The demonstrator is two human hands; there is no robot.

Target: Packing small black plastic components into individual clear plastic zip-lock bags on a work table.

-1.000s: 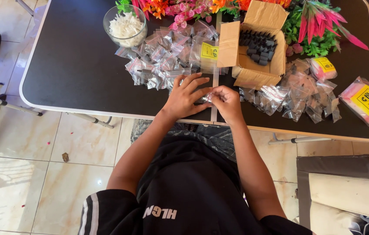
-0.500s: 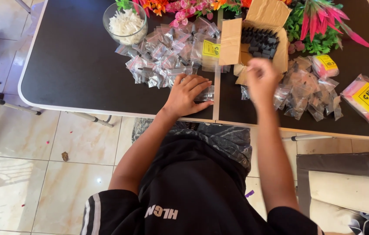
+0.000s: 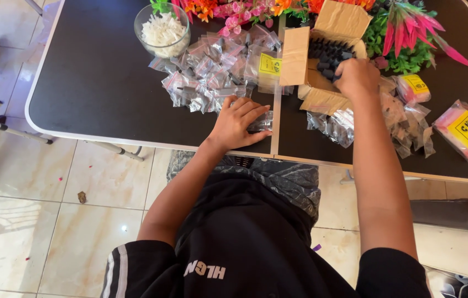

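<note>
While the left hand (image 3: 238, 122) lies flat, fingers spread, pinning a small clear bag (image 3: 260, 122) at the table's (image 3: 96, 83) near edge, the right hand (image 3: 357, 77) curls into the cardboard box (image 3: 305, 66) of black pieces (image 3: 328, 55), contents of its grasp indiscernible; best lifted singly.

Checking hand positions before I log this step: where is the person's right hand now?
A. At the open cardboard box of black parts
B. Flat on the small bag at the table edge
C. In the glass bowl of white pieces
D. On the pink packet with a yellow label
A: the right hand reaches into the open cardboard box over the black parts, while the left hand rests on the small bag.
</note>
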